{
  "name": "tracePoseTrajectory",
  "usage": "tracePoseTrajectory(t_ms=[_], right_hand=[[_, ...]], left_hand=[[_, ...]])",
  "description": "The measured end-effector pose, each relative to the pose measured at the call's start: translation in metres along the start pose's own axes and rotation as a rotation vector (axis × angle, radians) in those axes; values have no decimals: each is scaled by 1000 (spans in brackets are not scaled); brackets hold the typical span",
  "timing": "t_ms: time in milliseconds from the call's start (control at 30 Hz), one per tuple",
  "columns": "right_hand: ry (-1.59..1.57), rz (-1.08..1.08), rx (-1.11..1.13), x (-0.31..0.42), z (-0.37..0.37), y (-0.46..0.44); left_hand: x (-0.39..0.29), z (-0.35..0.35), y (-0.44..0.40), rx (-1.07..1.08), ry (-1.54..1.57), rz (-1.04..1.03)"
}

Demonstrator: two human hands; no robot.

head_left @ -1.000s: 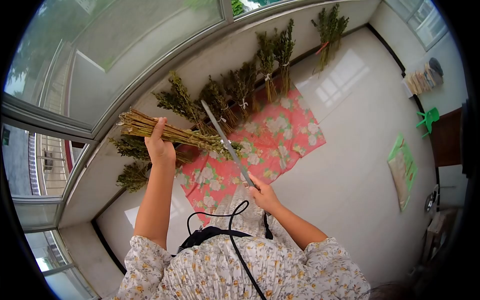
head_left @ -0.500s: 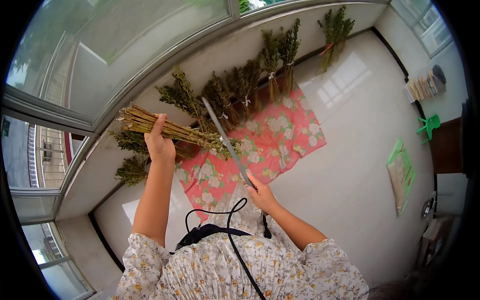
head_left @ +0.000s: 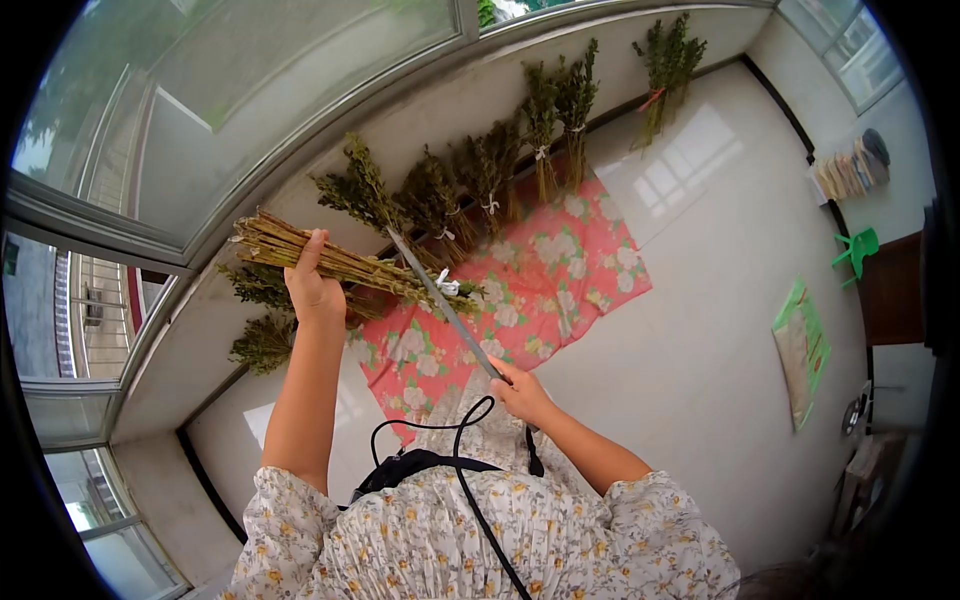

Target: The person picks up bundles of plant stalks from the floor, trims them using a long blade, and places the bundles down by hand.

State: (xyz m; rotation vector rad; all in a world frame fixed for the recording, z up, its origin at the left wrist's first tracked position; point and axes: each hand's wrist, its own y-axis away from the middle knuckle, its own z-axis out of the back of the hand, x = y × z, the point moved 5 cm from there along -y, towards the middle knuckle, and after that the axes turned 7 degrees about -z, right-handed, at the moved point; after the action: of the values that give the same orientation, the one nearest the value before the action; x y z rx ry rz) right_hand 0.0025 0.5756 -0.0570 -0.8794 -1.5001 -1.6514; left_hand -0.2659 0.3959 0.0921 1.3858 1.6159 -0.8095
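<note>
My left hand is closed around a bundle of dried stems, held up and slanting, cut ends at the upper left. A white tie binds the leafy end at the right. My right hand grips a long, narrow, straight-bladed knife by its handle. The blade slants up to the left and crosses in front of the stems, just left of the tie. Whether its edge touches them I cannot tell.
Several tied plant bundles lean along the wall under the windows. Below them a red floral cloth lies on the pale tiled floor. To the right are a green-edged bag and a green stool. A black cord hangs before me.
The knife has moved down and left along the bundle, its tip now lower. The white tie, hidden behind the blade before, now shows. My left hand is nearly still.
</note>
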Motion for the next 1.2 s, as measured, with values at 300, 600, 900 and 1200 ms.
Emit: tracePoseTrajectory(t_ms=[300, 600, 900, 1200], right_hand=[[-123, 73, -184, -4, 14, -6], [-91, 95, -254, -52, 4, -13], [-224, -151, -292, -32, 16, -7], [3, -76, -89, -43, -3, -9]], left_hand=[[-5, 2, -2, 7, 2, -34], [-15, -6, 0, 33, 67, -29], [-14, -4, -3, 43, 37, -29], [-15, -1, 0, -25, 56, -5]])
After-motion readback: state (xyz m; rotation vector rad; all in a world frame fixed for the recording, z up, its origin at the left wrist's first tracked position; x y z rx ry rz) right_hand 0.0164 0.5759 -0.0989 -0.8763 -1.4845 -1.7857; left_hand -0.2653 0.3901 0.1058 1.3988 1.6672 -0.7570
